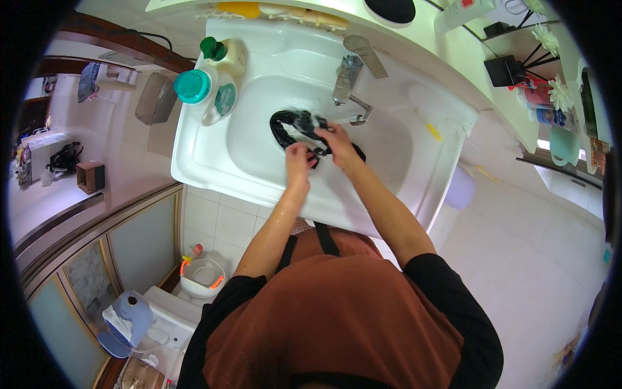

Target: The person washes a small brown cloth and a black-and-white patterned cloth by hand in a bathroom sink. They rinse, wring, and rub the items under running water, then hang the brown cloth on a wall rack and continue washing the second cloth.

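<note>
A black wet fabric item (311, 127), with patches of white that may be suds or lining, is bunched in the basin of a white sink (257, 170). My left hand (298, 158) holds its near edge with bent fingers. My right hand (336, 143) grips the fabric on its right side, fingers over the top. A dark end of the cloth (359, 152) shows beyond my right wrist. Above the basin stands a chrome faucet (349, 78), its jointed spout (362, 113) to the upper right of my right hand. Some fingertips are hidden in the folds.
A white bottle with a teal cap (194, 87) and a green-topped pump bottle (228, 54) stand on the sink's left ledge. A yellow strip (434, 132) lies on the right side. A shelf (466, 63) with toiletries curves above. A white bucket (203, 277) sits at lower left.
</note>
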Available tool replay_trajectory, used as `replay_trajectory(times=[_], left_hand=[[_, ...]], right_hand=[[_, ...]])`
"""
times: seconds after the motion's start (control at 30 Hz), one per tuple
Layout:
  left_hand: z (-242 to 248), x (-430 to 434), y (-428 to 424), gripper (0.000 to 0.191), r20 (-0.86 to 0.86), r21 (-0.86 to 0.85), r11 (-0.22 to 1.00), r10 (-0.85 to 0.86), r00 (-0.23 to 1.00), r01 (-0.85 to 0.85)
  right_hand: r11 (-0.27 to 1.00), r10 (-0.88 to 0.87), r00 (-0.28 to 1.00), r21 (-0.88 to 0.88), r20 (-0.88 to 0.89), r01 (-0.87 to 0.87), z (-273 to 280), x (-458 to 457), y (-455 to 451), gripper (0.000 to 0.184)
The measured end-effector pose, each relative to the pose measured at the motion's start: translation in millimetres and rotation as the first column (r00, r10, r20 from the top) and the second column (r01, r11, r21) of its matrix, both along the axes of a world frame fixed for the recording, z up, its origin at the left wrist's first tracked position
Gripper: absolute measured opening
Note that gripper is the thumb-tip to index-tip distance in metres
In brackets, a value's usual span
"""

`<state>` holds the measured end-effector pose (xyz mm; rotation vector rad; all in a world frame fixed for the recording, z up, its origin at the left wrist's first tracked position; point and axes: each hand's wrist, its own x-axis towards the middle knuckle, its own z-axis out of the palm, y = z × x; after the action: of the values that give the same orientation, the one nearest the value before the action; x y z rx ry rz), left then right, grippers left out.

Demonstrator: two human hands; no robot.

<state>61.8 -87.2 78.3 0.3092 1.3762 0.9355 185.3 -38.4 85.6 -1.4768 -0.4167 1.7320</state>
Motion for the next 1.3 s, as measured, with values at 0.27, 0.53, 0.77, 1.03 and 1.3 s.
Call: replay_trajectory(times=[0.27, 0.53, 0.77, 1.03, 1.3], left_hand=[[32, -25, 6, 0.058, 0.607, 0.118, 0.989, -0.138, 0.782, 0.084], [39, -46, 70, 0.024, 0.237, 0.100, 0.991, -0.110, 0.965, 0.088], [96, -47, 94, 0.037, -0.810, 0.116, 0.503, -0.451, 0.374, 0.856], [75, -49, 104, 0.044, -0.896, 0.045, 0.691, -0.291, 0.335, 0.721], [-14, -61, 8, 0.060, -0.177, -0.166, 0.890, -0.450, 0.876, 0.424]], right_hand=[[0.964, 0.001, 0.991, 0.262, -0.135, 0.035, 226, -19, -54, 0.021], [0.953, -0.075, 0.997, 0.292, -0.018, 0.076, 191, 25, -66, 0.018], [0.977, -0.044, 0.970, -0.191, 0.241, 0.092, 8, 77, -75, 0.036], [0.981, 0.165, 0.985, -0.114, 0.043, -0.159, -10, 48, -39, 0.036], [0.953, 0.074, 0.853, 0.215, 0.516, -0.213, -65, 36, -3, 0.029]])
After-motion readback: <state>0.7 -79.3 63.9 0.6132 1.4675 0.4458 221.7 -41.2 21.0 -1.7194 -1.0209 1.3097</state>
